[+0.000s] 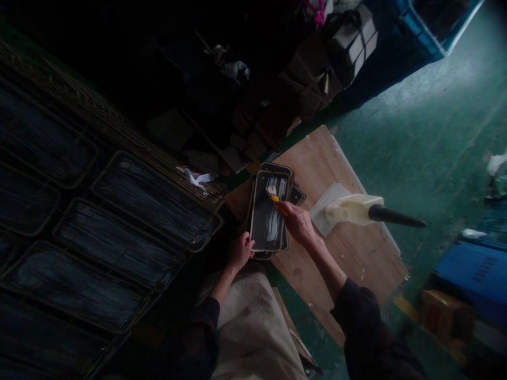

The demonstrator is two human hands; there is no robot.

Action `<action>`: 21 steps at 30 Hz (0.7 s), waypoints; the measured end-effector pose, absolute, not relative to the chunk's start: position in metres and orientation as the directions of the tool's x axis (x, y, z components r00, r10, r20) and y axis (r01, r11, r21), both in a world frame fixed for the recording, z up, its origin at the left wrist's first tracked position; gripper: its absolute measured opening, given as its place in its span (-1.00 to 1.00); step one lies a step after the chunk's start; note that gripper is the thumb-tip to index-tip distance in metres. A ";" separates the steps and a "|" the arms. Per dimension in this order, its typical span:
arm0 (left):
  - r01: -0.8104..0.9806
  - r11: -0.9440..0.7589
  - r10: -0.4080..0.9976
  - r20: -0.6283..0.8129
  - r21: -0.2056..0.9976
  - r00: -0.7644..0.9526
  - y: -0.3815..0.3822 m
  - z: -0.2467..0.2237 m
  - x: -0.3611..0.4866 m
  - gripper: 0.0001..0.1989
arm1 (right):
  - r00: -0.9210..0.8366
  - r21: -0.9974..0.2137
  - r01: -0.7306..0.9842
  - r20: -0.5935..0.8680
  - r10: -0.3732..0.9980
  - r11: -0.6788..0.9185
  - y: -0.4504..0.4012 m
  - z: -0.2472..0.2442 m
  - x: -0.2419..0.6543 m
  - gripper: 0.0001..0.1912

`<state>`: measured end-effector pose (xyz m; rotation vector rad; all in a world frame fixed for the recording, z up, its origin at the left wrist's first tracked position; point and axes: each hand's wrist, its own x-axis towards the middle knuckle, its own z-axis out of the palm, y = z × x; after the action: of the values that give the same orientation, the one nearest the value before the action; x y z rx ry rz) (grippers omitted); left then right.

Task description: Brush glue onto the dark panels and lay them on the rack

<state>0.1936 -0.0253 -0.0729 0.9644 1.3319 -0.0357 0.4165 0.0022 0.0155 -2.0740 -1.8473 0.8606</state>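
Observation:
My right hand (298, 220) grips an orange-handled brush (274, 196) whose bristles rest on the top dark rectangular tray (264, 221) of a small stack. White streaks of paste run down that tray. My left hand (240, 250) holds the stack's near left corner. The stack lies on a wooden board (348, 248) in front of my lap.
Several coated dark trays (150, 198) lie spread out at the left. A white jug with a black handle (362, 209) rests on the board, to the right of my right hand. Cardboard boxes (309, 89) pile up behind. Blue crates (471, 272) stand on the green floor at right.

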 end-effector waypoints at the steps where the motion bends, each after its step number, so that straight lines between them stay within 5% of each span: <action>1: 0.526 0.634 0.487 -0.821 0.567 0.297 -0.025 -0.072 0.194 -0.87 | 0.003 -0.544 0.818 -0.324 0.946 -0.189 -0.010 0.020 0.410 -0.74; 6: 0.483 0.655 0.495 -0.813 0.581 0.307 -0.022 -0.067 0.194 -0.86 | -0.119 -0.603 0.754 -0.516 0.849 -0.261 -0.049 0.049 0.397 -0.80; 15: 0.449 0.692 0.480 -0.825 0.565 0.299 -0.024 -0.071 0.193 -0.91 | 0.038 -0.582 0.804 -0.159 0.986 -0.125 0.051 0.019 0.423 -0.73; 21: 0.447 0.702 0.480 -0.832 0.554 0.278 -0.027 -0.073 0.191 -0.95 | -0.038 -0.548 0.830 -0.241 0.970 -0.104 0.033 -0.003 0.412 -0.72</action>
<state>0.1913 -0.0270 -0.0735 0.8592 1.3384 0.0264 0.4120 0.0327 -0.0027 -1.9964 -1.9246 0.8523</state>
